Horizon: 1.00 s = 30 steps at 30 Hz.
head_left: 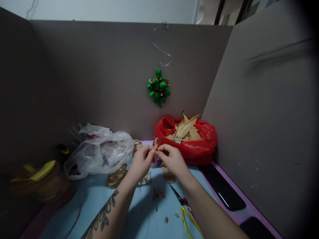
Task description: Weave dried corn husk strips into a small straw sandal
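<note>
Both hands meet in front of the red bag. My left hand (142, 162) pinches a small, curled tan piece of dried husk (156, 143) between thumb and fingers. My right hand (173, 160) pinches the same piece from the other side. Below my right hand stands a brown coiled husk piece (168, 174), partly hidden by it. Another brown coiled piece (117, 176) lies left of my left wrist, and a third (137, 146) is behind that hand. Scissors with yellow handles (185, 217) lie beside my right forearm, blades pointing away.
A red plastic bag (199, 151) holds dried corn husks (186, 127). A clear plastic bag (104, 154) sits at back left, near a blurred brown container (47, 186). Husk scraps (159, 193) dot the blue mat (139, 219). Black phones (224, 189) lie right. A green ornament (159, 88) hangs behind.
</note>
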Motion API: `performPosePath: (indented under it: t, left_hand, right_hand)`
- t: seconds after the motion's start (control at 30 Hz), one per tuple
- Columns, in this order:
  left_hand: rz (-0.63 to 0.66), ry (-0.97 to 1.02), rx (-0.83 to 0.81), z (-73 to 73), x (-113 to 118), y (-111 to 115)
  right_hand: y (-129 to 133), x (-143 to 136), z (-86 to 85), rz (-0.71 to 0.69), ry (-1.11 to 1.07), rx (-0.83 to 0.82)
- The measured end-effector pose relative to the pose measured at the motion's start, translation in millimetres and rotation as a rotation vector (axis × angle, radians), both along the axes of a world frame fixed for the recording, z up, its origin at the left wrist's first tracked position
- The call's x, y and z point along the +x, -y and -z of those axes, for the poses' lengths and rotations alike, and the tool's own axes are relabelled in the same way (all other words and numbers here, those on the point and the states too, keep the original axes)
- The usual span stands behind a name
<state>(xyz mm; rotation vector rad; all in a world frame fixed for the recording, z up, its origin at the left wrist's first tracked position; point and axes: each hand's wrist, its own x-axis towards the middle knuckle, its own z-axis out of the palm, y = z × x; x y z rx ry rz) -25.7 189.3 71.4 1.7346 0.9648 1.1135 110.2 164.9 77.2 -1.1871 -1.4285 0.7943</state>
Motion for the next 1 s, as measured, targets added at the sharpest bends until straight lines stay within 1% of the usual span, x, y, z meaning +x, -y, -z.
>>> performPosePath:
  t: [0.13,0.17,0.3,0.4,0.5,0.6,0.67,0.7,0.77,0.83,0.87,0.93,1.0]
  left_hand:
    - [0.036,-0.061,-0.035,-2.6,0.2,2.3]
    - [0.029,-0.095,-0.023,-3.2,-0.4,2.8]
    - [-0.077,-0.286,0.173,-4.7,-5.2,5.0]
    - [-0.08,-0.333,0.249,-7.6,-10.1,5.8]
    - [-0.06,-0.263,0.189,-12.3,-12.5,5.4]
    - [-0.056,-0.165,0.054,-15.7,-8.6,6.9]
    - [-0.06,-0.121,-0.005,-16.5,-3.1,10.4]
    - [-0.063,-0.113,0.005,-16.7,-0.1,13.0]
    - [-0.059,-0.147,0.111,-17.3,4.8,19.3]
    - [-0.045,-0.252,0.249,-18.6,7.3,26.1]
    - [-0.033,-0.32,0.293,-19.4,7.6,29.3]
    - [-0.016,-0.445,0.317,-20.6,6.7,34.2]
    - [0.002,-0.523,0.322,-21.2,4.4,36.5]
  right_hand:
    - [0.7,-0.4,1.4,0.051,0.045,0.015]
    - [0.6,0.0,1.7,0.062,0.071,0.026]
    - [-1.0,0.8,4.6,0.115,0.224,0.113]
    - [-1.9,0.3,6.5,0.123,0.319,0.14]
    - [-0.8,-1.6,7.7,0.142,0.364,0.123]
    - [0.9,-4.9,10.0,0.225,0.364,0.14]
    - [1.0,-6.3,12.4,0.291,0.295,0.125]
    - [0.5,-6.4,13.6,0.309,0.235,0.102]
    - [-1.3,-5.2,15.2,0.295,0.082,0.049]
    - [-3.6,-3.2,15.8,0.235,-0.103,0.006]
    - [-4.8,-2.3,15.8,0.199,-0.193,-0.013]
    - [-6.9,-1.7,15.9,0.143,-0.327,-0.036]
    - [-8.8,-2.7,16.8,0.129,-0.373,-0.045]
